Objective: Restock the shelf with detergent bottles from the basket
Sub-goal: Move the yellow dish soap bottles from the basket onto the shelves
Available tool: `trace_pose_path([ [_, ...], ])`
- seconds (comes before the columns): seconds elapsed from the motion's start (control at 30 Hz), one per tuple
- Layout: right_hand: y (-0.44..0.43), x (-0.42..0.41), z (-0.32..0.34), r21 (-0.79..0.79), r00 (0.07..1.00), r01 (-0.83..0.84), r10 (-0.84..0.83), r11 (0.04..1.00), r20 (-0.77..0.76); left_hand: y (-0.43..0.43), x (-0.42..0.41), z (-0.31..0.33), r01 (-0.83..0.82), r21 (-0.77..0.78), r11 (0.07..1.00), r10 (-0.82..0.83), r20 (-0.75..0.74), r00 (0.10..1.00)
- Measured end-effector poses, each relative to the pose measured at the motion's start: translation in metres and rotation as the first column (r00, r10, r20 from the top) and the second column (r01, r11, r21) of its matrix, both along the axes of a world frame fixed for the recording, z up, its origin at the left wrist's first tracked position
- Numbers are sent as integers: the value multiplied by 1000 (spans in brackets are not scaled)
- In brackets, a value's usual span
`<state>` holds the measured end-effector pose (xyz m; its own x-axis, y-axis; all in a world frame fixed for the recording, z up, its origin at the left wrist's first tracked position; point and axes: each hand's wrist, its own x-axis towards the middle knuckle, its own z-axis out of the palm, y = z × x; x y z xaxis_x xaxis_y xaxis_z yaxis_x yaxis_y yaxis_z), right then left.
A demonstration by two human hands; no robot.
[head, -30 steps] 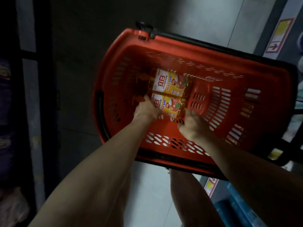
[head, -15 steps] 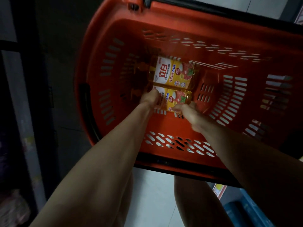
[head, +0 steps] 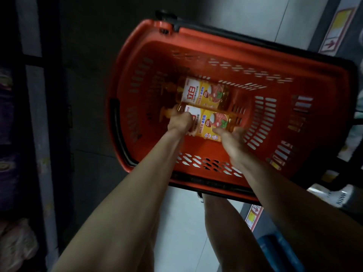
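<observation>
A dim shop aisle with a pale tiled floor (head: 182, 222), and a red basket (head: 196, 48) standing on it just ahead of the person's bare legs. In the bottom of the basket the nearer bottle (head: 208, 124) lies flat on its side, label up. Its long axis runs across the view, with the cap end to the person's left and the base to their right. It lies straight ahead and below the hands, and both are already on it. The left hand (head: 179, 123) curls round the shoulder by the neck. The right hand (head: 231, 140) cups the base end, its thumb on the label and its fingers tucked out of sight beneath. Both arms reach down nearly straight, about equally far. The farther bottle (head: 204, 93) lies parallel, touching the first along its far side, untouched by either hand. Dark shelving (head: 45, 134) stands to the person's left, so the lift probably ends in a swing that way, led by the cap end
</observation>
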<state>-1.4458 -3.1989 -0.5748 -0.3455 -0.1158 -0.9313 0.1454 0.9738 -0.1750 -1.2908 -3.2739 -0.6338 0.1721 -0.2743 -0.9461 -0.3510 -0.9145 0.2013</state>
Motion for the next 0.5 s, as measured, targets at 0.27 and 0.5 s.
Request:
trace_pose_path([
  [0.27, 6, -15, 108, -142, 983, 161, -171, 977, -60, -2, -26, 141, 6, -17, 1000, -7, -69, 998],
  [0.5, -5, -31, 237, -272, 987, 112, -140, 956, -84, -3, -27, 279, -86, -66, 994, 76, -138, 988],
])
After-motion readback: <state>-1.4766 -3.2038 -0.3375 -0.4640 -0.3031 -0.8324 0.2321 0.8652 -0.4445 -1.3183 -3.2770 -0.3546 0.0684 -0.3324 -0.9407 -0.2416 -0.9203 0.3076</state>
